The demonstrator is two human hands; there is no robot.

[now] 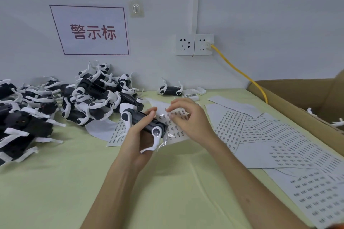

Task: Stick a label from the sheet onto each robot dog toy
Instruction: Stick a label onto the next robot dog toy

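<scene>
Pile (55, 102), left on the table (93, 182): many black-and-white robot dogs heaped together. Whether any carries a label cannot be told; judged as the stock yet to be done, so the task looks far from finished.

Left hand (138, 135), centre: fingers and thumb curled round one dog (143, 120), held just above the table, body lying across the palm, a white leg hanging down.

Right hand (188, 119), just beside it: thumb and forefinger tips brought close together over a label sheet (175, 126) that lies under both hands. Whether a label is pinched between them is too small to tell. Judged step: picking a label for the held dog.

Single dog (170, 90), at the back by the wall; label status not visible.

Further sheets (279, 145), spread to the right, most rows of labels unused.

Cardboard box (297, 109), far right, open: only two small white parts show inside, likely dog legs; the rest of its contents is out of view.
</scene>
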